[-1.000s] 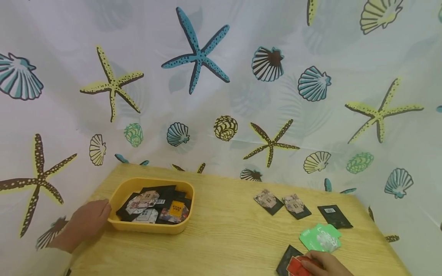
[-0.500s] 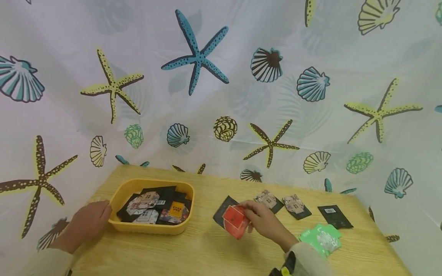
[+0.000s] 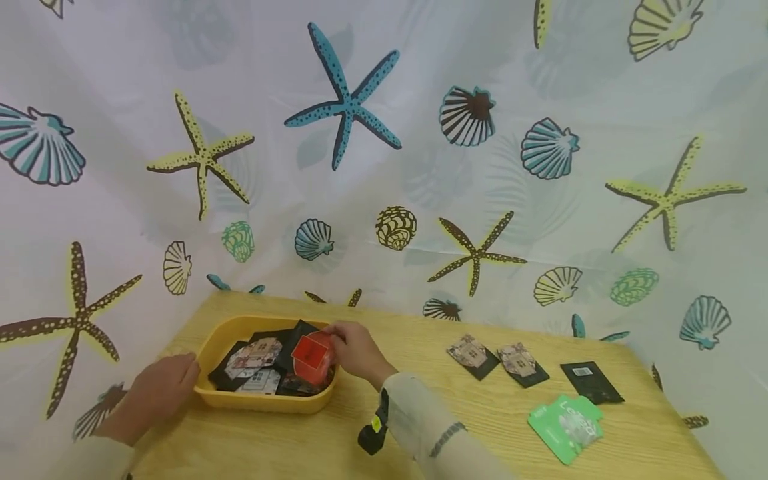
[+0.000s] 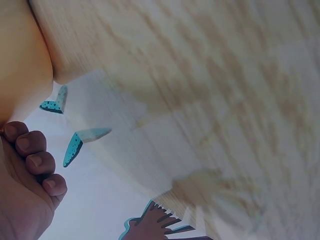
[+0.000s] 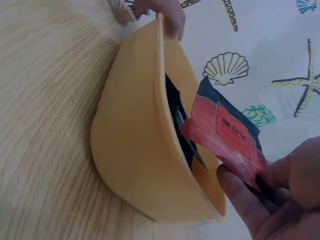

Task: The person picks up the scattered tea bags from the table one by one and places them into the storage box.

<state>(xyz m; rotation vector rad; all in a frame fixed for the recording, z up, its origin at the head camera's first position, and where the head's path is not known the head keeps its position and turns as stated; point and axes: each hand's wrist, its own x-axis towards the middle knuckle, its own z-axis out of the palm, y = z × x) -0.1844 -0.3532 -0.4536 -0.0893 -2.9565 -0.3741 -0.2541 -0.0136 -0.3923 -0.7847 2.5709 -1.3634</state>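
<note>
Yellow plastic tray [image 3: 207, 347], rounded, shallow, set on the pale wood-grain table [image 3: 384, 440]; serves as landmark for all entries below.

Left of the tray: left hand [image 3: 157, 393], fingers curled loosely against the tray's left rim, seemingly bracing it so it does not slide. The left wrist view shows the fingertips [image 4: 35, 161] bunched together.

Inside the tray: heap of small flat sachets [image 3: 255, 363], mostly black, some printed with pale pictures, lying overlapped.

Over the tray's right half: red-and-black foil sachet [image 3: 312, 357], held tilted above the heap; in the right wrist view [image 5: 225, 135] it stands just beyond the rim, not yet resting on anything.

At the tray's right edge: right hand [image 3: 358, 350], thumb and fingers pinching the sachet's end, a hold that leaves the sachet free to drop inward.

Well right of the tray, on the table: two picture-printed sachets [image 3: 472, 355] side by side, one black sachet [image 3: 591, 381], one green sachet [image 3: 565, 419] nearest the person.
</note>
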